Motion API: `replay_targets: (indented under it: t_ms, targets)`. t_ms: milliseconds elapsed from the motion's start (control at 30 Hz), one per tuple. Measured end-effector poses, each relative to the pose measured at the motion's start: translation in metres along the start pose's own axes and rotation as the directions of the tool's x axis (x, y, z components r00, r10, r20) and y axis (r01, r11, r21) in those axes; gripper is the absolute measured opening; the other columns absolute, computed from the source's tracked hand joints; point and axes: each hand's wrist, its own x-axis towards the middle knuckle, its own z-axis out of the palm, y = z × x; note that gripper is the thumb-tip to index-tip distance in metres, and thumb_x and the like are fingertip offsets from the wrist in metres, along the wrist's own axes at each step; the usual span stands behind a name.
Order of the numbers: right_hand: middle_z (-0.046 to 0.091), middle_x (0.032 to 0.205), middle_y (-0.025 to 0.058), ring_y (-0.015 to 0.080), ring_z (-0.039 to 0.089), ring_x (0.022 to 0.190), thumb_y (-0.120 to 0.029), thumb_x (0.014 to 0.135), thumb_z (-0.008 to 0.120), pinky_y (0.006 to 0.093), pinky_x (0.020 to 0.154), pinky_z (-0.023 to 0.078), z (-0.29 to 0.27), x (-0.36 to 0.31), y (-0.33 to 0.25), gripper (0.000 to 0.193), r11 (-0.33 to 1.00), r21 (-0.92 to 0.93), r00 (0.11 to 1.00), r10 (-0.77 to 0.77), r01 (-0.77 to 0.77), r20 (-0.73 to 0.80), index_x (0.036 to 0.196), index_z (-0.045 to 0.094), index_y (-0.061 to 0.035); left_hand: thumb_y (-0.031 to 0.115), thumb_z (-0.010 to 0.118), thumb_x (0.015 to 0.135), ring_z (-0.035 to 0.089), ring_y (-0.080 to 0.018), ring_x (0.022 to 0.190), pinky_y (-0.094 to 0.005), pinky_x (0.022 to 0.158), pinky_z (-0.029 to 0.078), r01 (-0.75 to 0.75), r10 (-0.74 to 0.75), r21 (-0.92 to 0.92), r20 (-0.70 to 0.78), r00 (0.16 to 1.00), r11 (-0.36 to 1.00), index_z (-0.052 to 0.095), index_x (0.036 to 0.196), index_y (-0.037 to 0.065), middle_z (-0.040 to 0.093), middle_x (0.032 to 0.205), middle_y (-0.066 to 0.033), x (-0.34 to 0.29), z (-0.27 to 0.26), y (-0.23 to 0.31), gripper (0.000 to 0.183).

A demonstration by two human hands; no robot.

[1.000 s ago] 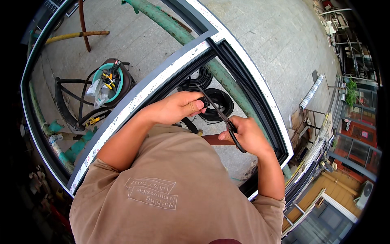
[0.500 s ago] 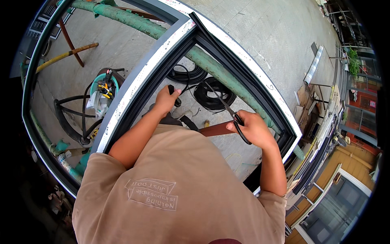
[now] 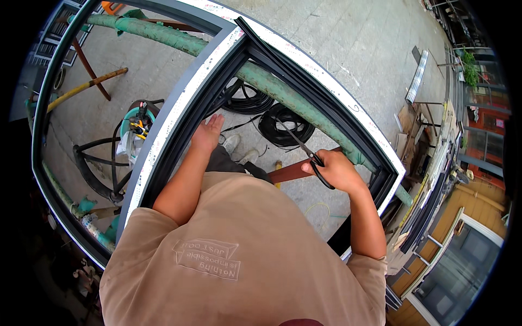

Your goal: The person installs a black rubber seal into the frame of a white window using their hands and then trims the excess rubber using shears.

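My right hand [image 3: 340,173] is closed on a pair of scissors [image 3: 309,150]. Their black handles are in my fingers and the long blades point up and left over the frame's opening. My left hand [image 3: 205,136] is at the inner left side of a white-faced window frame [image 3: 209,66], fingers stretched out and the palm turned up. Beside its fingertips runs black rubber strip [image 3: 223,98] along the frame's inner edge. More black strip [image 3: 261,46] lies along the far inner edge, one end sticking up at the corner. Below, coils of black strip [image 3: 266,133] rest on the floor.
Green pipes [image 3: 157,37] support the frame from beneath. A teal bucket [image 3: 130,113] of tools stands on the floor to the left, near a bent black hose [image 3: 87,168]. A brown metal bar [image 3: 293,171] crosses below the scissors. Stacked lengths of material [image 3: 429,195] lie at the right.
My left hand has let go of the black strip end and moved left to the frame's inner side, its fingers now extended. The scissors stay nearly still in my right hand.
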Motion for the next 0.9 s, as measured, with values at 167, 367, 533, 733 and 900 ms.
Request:
replay_targets:
  t_ms: [167, 367, 533, 733, 900]
  targets:
    - [0.065, 0.073, 0.0197, 0.0351, 0.064, 0.069, -0.071, 0.096, 0.077, 0.0481, 0.068, 0.05, 0.015, 0.011, 0.003, 0.074, 0.999, -0.01, 0.997, -0.036, 0.037, 0.071, 0.084, 0.069, 0.0015, 0.031, 0.06, 0.115, 0.066, -0.0378, 0.133, -0.0498, 0.121, 0.052, 0.155, -0.284, 0.596, 0.128, 0.95, 0.788, 0.054, 0.15, -0.001, 0.066, 0.14, -0.0227, 0.013, -0.051, -0.023, 0.047]
    - [0.071, 0.081, 0.0269, 0.0482, 0.072, 0.082, -0.073, 0.096, 0.074, 0.0543, 0.076, 0.054, 0.034, 0.021, -0.006, 0.077, 0.995, -0.076, 0.987, -0.058, 0.07, 0.152, 0.084, 0.069, 0.0026, 0.029, 0.061, 0.115, 0.072, -0.03, 0.124, -0.0444, 0.111, 0.058, 0.14, -0.353, 0.874, 0.038, 0.935, 0.465, 0.062, 0.143, 0.002, 0.072, 0.13, -0.0137, -0.003, -0.053, -0.035, 0.04]
    - [0.07, 0.081, 0.0277, 0.0497, 0.071, 0.082, -0.076, 0.094, 0.074, 0.0556, 0.074, 0.054, 0.048, 0.019, -0.004, 0.08, 0.991, -0.076, 0.987, -0.103, 0.113, 0.125, 0.082, 0.068, 0.0028, 0.03, 0.063, 0.114, 0.073, -0.0263, 0.12, -0.0419, 0.105, 0.059, 0.036, -0.398, 0.958, 0.084, 0.913, 0.285, 0.065, 0.14, 0.003, 0.073, 0.127, -0.0111, -0.056, -0.023, -0.044, 0.038]
    - [0.06, 0.071, 0.0125, 0.0253, 0.057, 0.067, -0.045, 0.086, 0.097, 0.0411, 0.065, 0.047, 0.018, -0.004, -0.041, 0.055, 0.956, 0.138, 0.965, -0.248, 0.258, -0.082, 0.09, 0.065, -0.0009, 0.025, 0.062, 0.114, 0.073, -0.0187, 0.109, -0.0342, 0.095, 0.059, -0.421, -0.437, 0.907, 0.378, 0.816, -0.002, 0.068, 0.136, 0.001, 0.076, 0.121, -0.0099, -0.131, 0.029, -0.035, 0.033]
    - [0.065, 0.075, 0.0123, 0.0256, 0.06, 0.066, -0.038, 0.082, 0.1, 0.0386, 0.066, 0.051, -0.019, -0.019, -0.076, 0.053, 0.942, 0.186, 0.934, -0.223, 0.281, -0.278, 0.094, 0.065, -0.0013, 0.022, 0.062, 0.114, 0.073, -0.0182, 0.106, -0.0342, 0.094, 0.06, -0.698, -0.422, 0.71, 0.606, 0.674, -0.093, 0.066, 0.141, 0.0, 0.075, 0.121, -0.0111, -0.192, 0.088, -0.009, 0.034]
